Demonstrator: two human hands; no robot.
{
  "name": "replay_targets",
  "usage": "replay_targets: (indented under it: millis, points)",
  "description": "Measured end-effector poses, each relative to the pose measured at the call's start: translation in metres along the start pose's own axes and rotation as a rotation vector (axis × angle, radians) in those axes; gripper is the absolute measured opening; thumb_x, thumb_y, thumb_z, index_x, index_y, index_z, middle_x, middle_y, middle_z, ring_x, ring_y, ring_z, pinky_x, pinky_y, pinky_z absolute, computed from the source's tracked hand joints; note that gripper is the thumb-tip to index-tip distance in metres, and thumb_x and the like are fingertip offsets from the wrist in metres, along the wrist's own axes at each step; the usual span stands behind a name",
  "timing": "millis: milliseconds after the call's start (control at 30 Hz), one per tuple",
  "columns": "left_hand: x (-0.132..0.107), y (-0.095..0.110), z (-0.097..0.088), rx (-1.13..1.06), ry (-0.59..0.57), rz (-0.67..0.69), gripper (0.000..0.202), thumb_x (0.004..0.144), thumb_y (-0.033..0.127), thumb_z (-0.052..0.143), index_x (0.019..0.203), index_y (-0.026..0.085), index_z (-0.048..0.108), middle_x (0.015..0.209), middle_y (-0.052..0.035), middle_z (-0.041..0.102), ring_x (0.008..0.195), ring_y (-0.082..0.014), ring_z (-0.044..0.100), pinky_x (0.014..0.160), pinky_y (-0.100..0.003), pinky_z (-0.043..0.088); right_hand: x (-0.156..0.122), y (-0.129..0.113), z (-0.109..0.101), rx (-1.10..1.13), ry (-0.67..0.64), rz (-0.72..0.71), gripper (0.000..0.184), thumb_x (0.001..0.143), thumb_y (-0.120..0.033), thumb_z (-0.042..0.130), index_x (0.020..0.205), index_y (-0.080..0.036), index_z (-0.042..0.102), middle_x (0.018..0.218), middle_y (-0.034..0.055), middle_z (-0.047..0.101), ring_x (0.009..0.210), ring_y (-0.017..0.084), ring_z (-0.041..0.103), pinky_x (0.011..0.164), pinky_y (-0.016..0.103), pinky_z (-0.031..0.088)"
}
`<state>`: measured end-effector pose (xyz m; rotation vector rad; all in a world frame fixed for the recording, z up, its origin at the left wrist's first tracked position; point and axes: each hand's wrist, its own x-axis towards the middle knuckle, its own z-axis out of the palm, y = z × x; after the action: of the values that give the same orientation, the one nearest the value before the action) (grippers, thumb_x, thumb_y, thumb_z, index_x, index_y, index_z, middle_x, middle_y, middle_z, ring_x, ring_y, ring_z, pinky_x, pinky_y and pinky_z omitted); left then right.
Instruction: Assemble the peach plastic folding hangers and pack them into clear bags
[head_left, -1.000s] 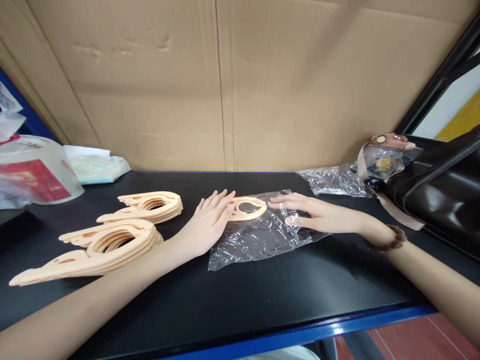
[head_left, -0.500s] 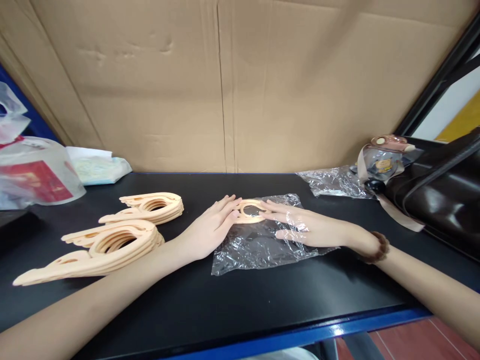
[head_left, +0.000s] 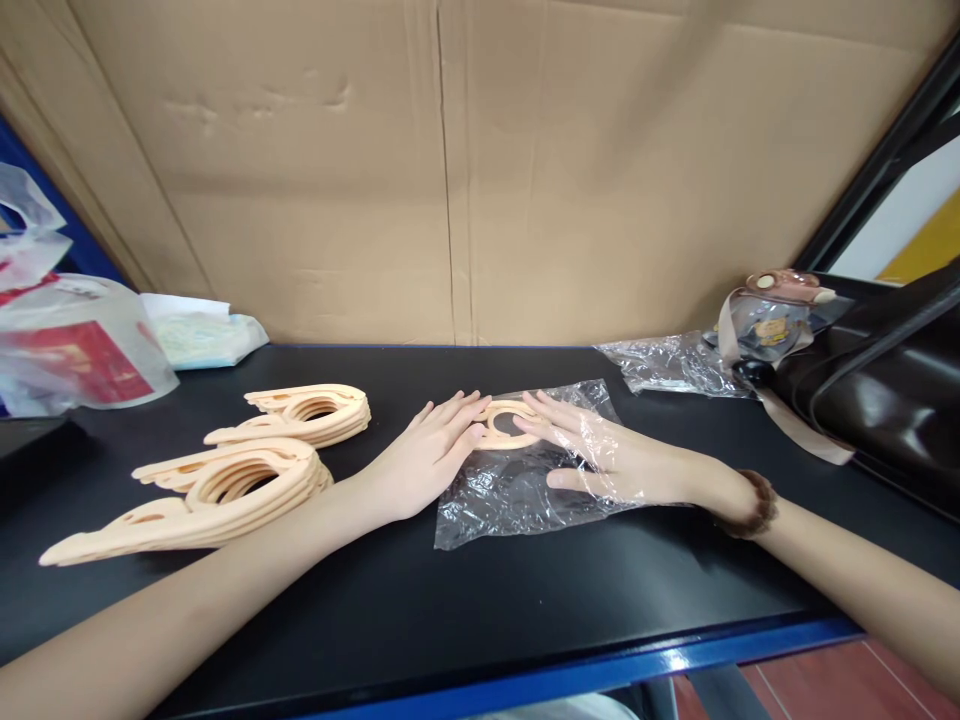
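Observation:
My left hand [head_left: 429, 455] lies flat, its fingers together and stretched over the left part of a beige piece that looks like a folded travel hanger [head_left: 510, 440]. Only its rounded ring end shows between my hands. Opposite it, my right hand [head_left: 607, 455] is spread out, fingertips on the ring's right side. A clear plastic bag [head_left: 510, 505] lies flat around and under the hanger, and shiny film covers part of my right hand. Beside my left forearm sit two stacks of the same beige hangers, a nearer stack [head_left: 262, 510] and a farther stack [head_left: 337, 425].
At the far left stand a plastic carrier bag [head_left: 90, 350] and a tissue pack [head_left: 210, 338]. Another clear bag [head_left: 675, 365], a strapped bottle [head_left: 776, 325] and a dark bag [head_left: 885, 380] are at the right. Cardboard [head_left: 315, 180] closes off the back; the black table [head_left: 420, 610] has a blue edge.
My right hand's thumb has spread slightly farther from its fingers, and the plastic film over that hand has shifted. The whole view has moved slightly; both hands stay at the hanger.

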<state>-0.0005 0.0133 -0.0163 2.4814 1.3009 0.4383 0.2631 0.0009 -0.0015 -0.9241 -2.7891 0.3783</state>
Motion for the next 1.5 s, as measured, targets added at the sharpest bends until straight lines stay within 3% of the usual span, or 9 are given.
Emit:
replay_targets:
  millis: [267, 500, 667, 800, 867, 967, 1100, 1267, 1500]
  points:
    - [-0.001, -0.002, 0.001, -0.054, 0.011, -0.015, 0.056, 0.098, 0.049, 0.013, 0.146, 0.025, 0.029, 0.154, 0.0017, 0.028, 0.144, -0.018, 0.017, 0.118, -0.046, 0.008, 0.0, 0.002, 0.0, 0.018, 0.138, -0.168, 0.046, 0.096, -0.032, 0.046, 0.141, -0.029, 0.04, 0.152, 0.002, 0.033, 0.14, 0.019, 0.028, 0.115, 0.042, 0.026]
    - [0.0, 0.0, -0.001, -0.028, -0.021, -0.014, 0.057, 0.098, 0.052, 0.011, 0.145, 0.026, 0.03, 0.154, 0.0003, 0.026, 0.144, -0.0194, 0.014, 0.117, -0.049, 0.008, -0.001, -0.003, 0.001, 0.069, 0.076, -0.091, 0.05, 0.096, -0.037, 0.043, 0.145, -0.031, 0.032, 0.156, -0.0001, 0.021, 0.143, 0.019, 0.018, 0.117, 0.043, 0.019]
    - [-0.002, 0.003, -0.003, -0.011, -0.017, -0.014, 0.06, 0.097, 0.053, 0.01, 0.147, 0.024, 0.028, 0.156, -0.0009, 0.022, 0.145, -0.0206, 0.01, 0.117, -0.049, 0.008, -0.008, 0.006, -0.021, 0.174, 0.011, -0.017, 0.046, 0.096, -0.04, 0.044, 0.14, -0.028, 0.044, 0.153, 0.0004, 0.03, 0.143, 0.021, 0.02, 0.117, 0.044, 0.019]
    - [-0.004, 0.006, -0.004, -0.011, 0.018, -0.01, 0.058, 0.098, 0.05, 0.011, 0.147, 0.023, 0.028, 0.155, -0.0017, 0.023, 0.144, -0.0211, 0.011, 0.117, -0.049, 0.011, -0.023, 0.018, -0.05, 0.187, -0.047, 0.11, 0.038, 0.094, -0.045, 0.043, 0.118, -0.025, 0.066, 0.133, 0.0012, 0.058, 0.131, 0.022, 0.044, 0.112, 0.044, 0.031]
    - [-0.004, 0.007, -0.003, -0.035, 0.051, 0.006, 0.056, 0.099, 0.048, 0.013, 0.146, 0.022, 0.03, 0.155, -0.0026, 0.025, 0.144, -0.0209, 0.014, 0.117, -0.049, 0.013, -0.029, 0.022, -0.061, 0.128, 0.01, 0.225, 0.037, 0.093, -0.047, 0.044, 0.105, -0.025, 0.071, 0.116, 0.0009, 0.069, 0.114, 0.022, 0.059, 0.103, 0.043, 0.042]
    - [-0.006, 0.01, -0.002, -0.092, 0.129, 0.081, 0.05, 0.1, 0.041, 0.018, 0.141, 0.02, 0.038, 0.151, -0.0028, 0.035, 0.142, -0.0189, 0.022, 0.117, -0.045, 0.019, -0.024, 0.022, -0.07, 0.012, 0.215, 0.352, 0.038, 0.092, -0.049, 0.043, 0.095, -0.024, 0.071, 0.099, 0.0021, 0.073, 0.096, 0.023, 0.066, 0.089, 0.042, 0.05]
    - [-0.009, 0.016, -0.006, -0.083, 0.196, 0.274, 0.04, 0.098, 0.025, 0.026, 0.129, 0.021, 0.051, 0.14, -0.0018, 0.05, 0.137, -0.0174, 0.034, 0.113, -0.041, 0.03, 0.02, 0.004, -0.067, -0.051, 0.37, 0.18, 0.03, 0.091, -0.044, 0.047, 0.108, -0.025, 0.065, 0.107, 0.0035, 0.069, 0.1, 0.022, 0.064, 0.089, 0.04, 0.049]
    - [-0.015, 0.03, -0.015, 0.057, 0.216, 0.531, 0.036, 0.088, 0.01, 0.039, 0.118, 0.016, 0.058, 0.127, -0.0062, 0.06, 0.121, -0.0192, 0.05, 0.106, -0.037, 0.039, 0.108, -0.029, -0.048, -0.029, 0.244, -0.186, 0.032, 0.092, -0.035, 0.051, 0.117, -0.018, 0.059, 0.114, 0.0069, 0.063, 0.103, 0.02, 0.059, 0.09, 0.036, 0.047]
    - [-0.02, 0.037, -0.016, 0.114, 0.207, 0.704, 0.03, 0.092, 0.017, 0.038, 0.107, 0.013, 0.063, 0.095, -0.0077, 0.068, 0.092, -0.0186, 0.061, 0.086, -0.031, 0.049, 0.204, -0.056, -0.016, 0.127, 0.024, -0.326, 0.072, 0.079, -0.048, 0.067, 0.136, -0.016, 0.038, 0.139, 0.0136, 0.046, 0.126, 0.025, 0.044, 0.102, 0.039, 0.037]
